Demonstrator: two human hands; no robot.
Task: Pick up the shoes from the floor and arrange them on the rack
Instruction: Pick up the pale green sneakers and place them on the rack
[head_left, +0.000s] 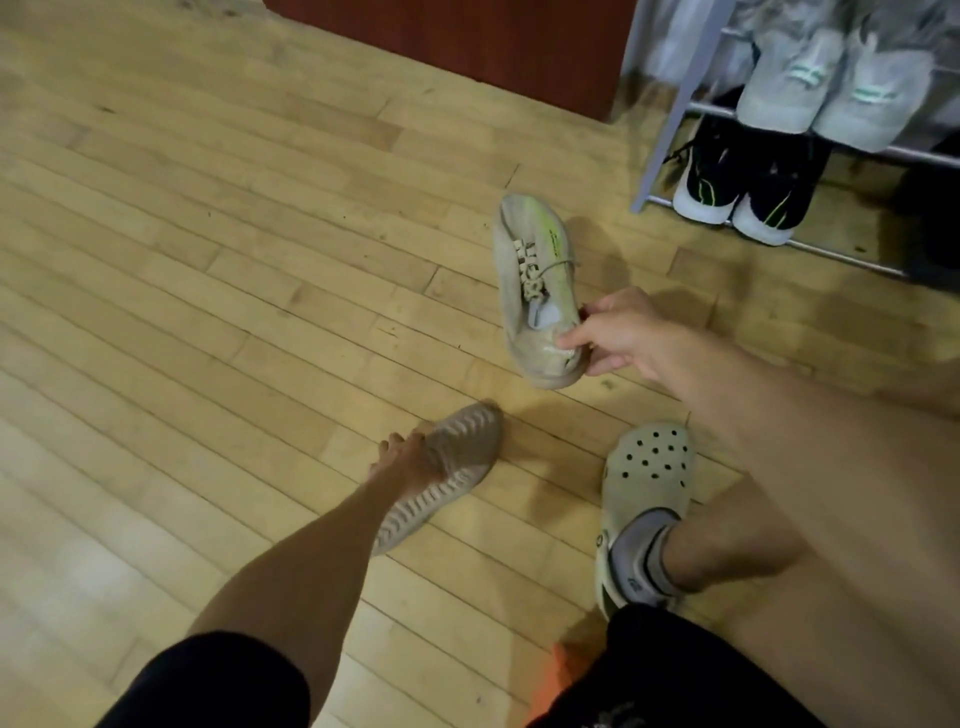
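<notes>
Wooden floor (182, 260) fills the view. At upper right, a metal rack (670, 119) holds pale sneakers (831, 98) above black sneakers (753, 182). A worn clog (649, 467) stands nearby. The right hand (618, 332) pinches a beige sneaker (530, 270) by the heel; the left hand (410, 457) grips the sole-up sneaker (457, 467).

No text is legible. The beige sneaker (515, 291) carries dark lettering beside its laces, too blurred for me to read. My clog (649, 478), sock (640, 564) and shorts (675, 691) each show a small mark, likewise unreadable.
</notes>
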